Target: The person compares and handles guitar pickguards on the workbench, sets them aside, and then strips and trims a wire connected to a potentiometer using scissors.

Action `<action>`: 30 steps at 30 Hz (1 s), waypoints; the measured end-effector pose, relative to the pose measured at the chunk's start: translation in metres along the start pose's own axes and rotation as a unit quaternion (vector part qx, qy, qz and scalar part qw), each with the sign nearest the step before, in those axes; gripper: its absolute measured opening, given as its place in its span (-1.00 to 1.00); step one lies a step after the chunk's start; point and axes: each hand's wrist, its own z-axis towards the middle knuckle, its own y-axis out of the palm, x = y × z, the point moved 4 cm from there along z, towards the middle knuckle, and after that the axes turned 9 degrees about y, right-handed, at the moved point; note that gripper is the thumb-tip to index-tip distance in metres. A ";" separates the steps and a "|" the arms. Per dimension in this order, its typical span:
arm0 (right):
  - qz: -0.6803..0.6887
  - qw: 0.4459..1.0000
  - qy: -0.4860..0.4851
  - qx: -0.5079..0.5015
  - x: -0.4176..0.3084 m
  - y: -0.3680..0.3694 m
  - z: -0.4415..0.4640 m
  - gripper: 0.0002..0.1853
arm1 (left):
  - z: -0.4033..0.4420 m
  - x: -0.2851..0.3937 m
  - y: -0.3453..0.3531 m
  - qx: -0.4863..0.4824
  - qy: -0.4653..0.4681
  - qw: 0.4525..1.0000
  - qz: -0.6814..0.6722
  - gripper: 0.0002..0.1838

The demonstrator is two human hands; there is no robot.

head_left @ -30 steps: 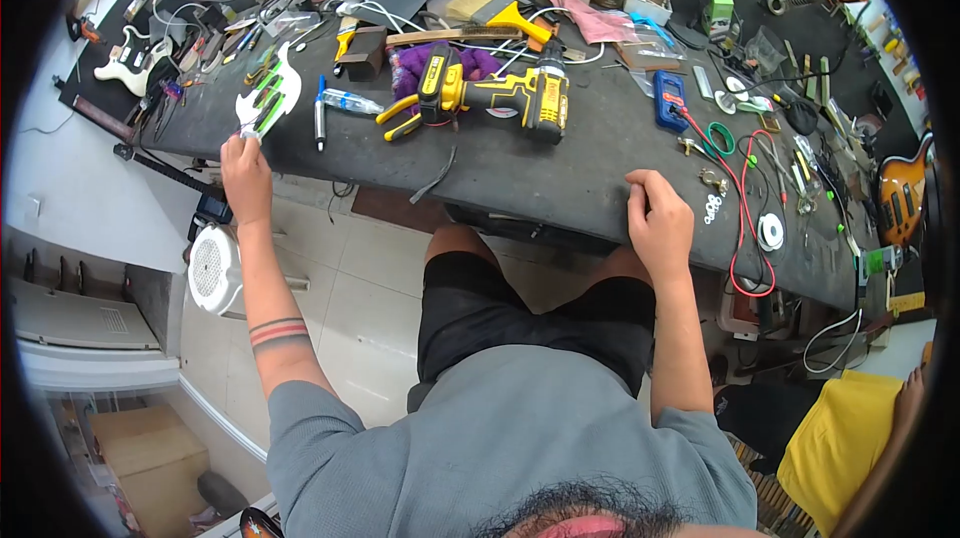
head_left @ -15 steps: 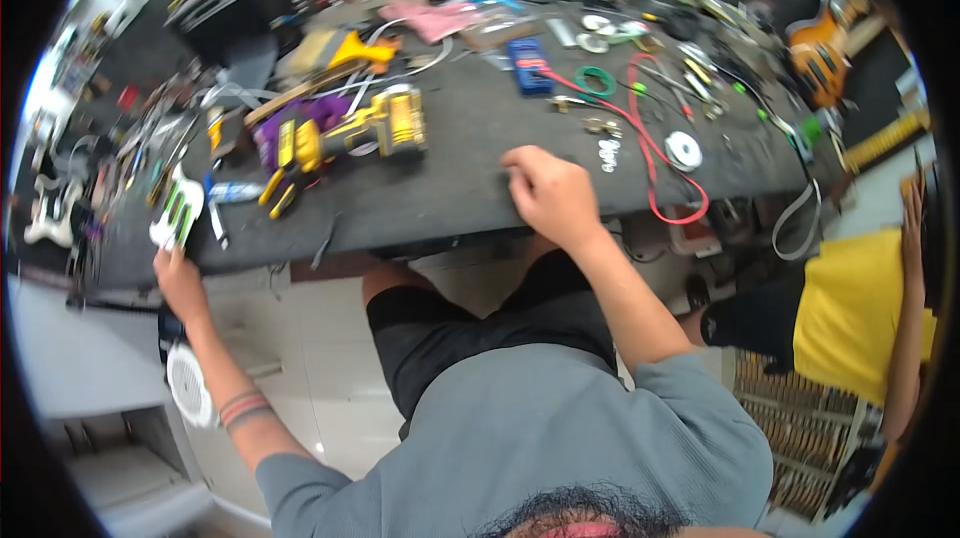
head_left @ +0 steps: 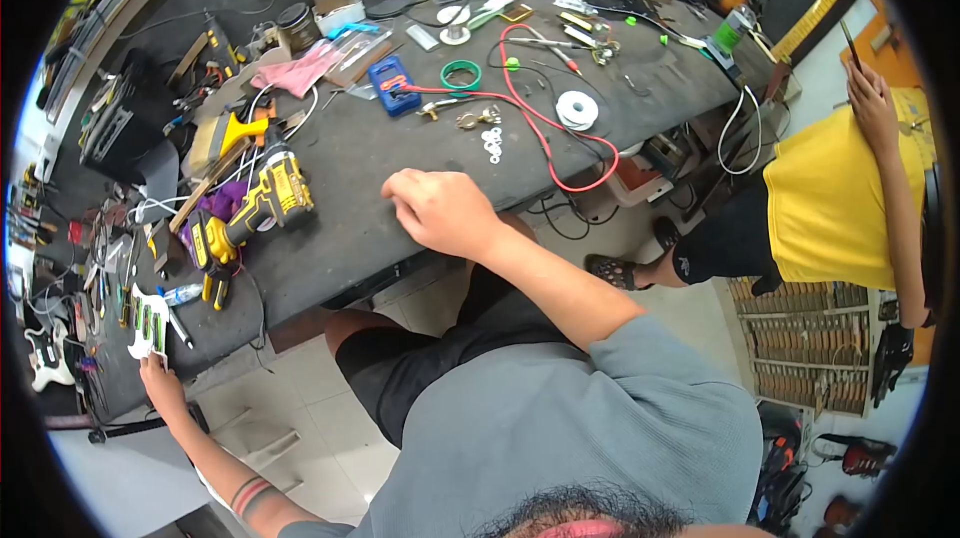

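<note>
My left hand (head_left: 161,386) pinches the lower end of a white guitar pickguard (head_left: 151,323) with dark, green-edged slots, at the bench's left front edge. Beside the pickguard lie a pen-like stick (head_left: 181,329) and a blue-and-white tube (head_left: 184,294). My right hand (head_left: 440,211) rests near the front edge of the dark workbench (head_left: 345,173), its fingers curled under; nothing shows in them. Between the hands, a yellow-and-black cordless drill (head_left: 262,205) lies on its side, nearer the left hand. Yellow-handled pliers (head_left: 216,290) are partly hidden by it.
A blue multimeter (head_left: 393,85) with a red cable (head_left: 540,128), a green ring (head_left: 461,76) and a white spool (head_left: 576,110) lie beyond my right hand. Small white rings (head_left: 492,147) are nearby. A person in a yellow shirt (head_left: 835,193) stands at the right, holding a thin stick.
My view has turned to the right, so the bench appears slanted and more of the other person shows. The left hand keeps the pickguard; the right hand stays curled on the bench.
</note>
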 end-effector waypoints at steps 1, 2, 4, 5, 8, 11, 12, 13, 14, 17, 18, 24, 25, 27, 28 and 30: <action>0.003 1.000 0.000 -0.001 0.001 0.000 0.000 -0.88 | -0.001 -0.002 0.001 0.007 0.001 1.000 0.005 -0.64; 0.005 1.000 0.001 -0.003 0.001 0.000 -0.001 -0.88 | -0.003 -0.003 0.003 0.013 0.003 1.000 0.009 -0.64; 0.010 1.000 -0.001 -0.002 0.003 0.001 -0.002 -0.87 | -0.005 0.002 0.002 0.016 -0.001 1.000 0.017 -0.63; 0.012 1.000 -0.001 -0.001 0.004 0.001 -0.003 -0.87 | -0.007 0.003 0.002 0.013 -0.006 1.000 0.020 -0.62; 0.021 1.000 0.002 -0.008 0.006 0.000 -0.005 -0.86 | -0.007 0.001 0.001 -0.007 -0.015 0.999 0.031 -0.53; 0.054 0.998 -0.005 -0.013 0.008 -0.006 -0.012 -0.82 | -0.008 0.000 0.001 0.010 -0.013 0.999 0.034 -0.48; 0.075 0.997 -0.011 -0.011 0.007 -0.015 -0.016 -0.82 | -0.008 0.004 -0.003 0.022 -0.014 0.999 0.045 -0.47; 0.096 0.995 -0.017 -0.011 0.006 -0.026 -0.020 -0.81 | -0.010 0.006 -0.006 0.032 -0.016 0.998 0.057 -0.47; 0.133 0.991 0.013 -0.020 0.009 -0.041 -0.024 -0.81 | -0.013 0.008 -0.010 0.042 -0.019 0.997 0.069 -0.47; 0.191 0.978 0.089 0.012 0.019 -0.111 -0.032 -0.82 | -0.019 0.064 -0.058 0.127 0.010 0.991 0.036 -0.60; 0.173 0.977 0.104 0.062 0.033 -0.136 -0.027 -0.82 | -0.024 0.084 -0.071 0.171 0.024 0.985 0.022 -0.62; -0.180 0.951 0.234 0.095 0.184 -0.207 0.043 -0.77 | -0.023 0.281 -0.119 0.362 0.147 0.905 -0.166 -0.69; -0.247 0.938 0.239 0.052 0.203 -0.202 0.052 -0.76 | -0.020 0.319 -0.124 0.371 0.187 0.892 -0.177 -0.66; -0.338 0.908 0.249 -0.019 0.211 -0.194 0.065 -0.77 | -0.009 0.398 -0.137 0.329 0.247 0.868 -0.278 -0.68; -0.346 0.906 0.240 -0.029 0.215 -0.191 0.069 -0.78 | -0.002 0.432 -0.141 0.297 0.276 0.859 -0.315 -0.67; -0.366 0.902 0.224 -0.048 0.227 -0.187 0.073 -0.79 | 0.012 0.496 -0.153 0.246 0.311 0.845 -0.359 -0.64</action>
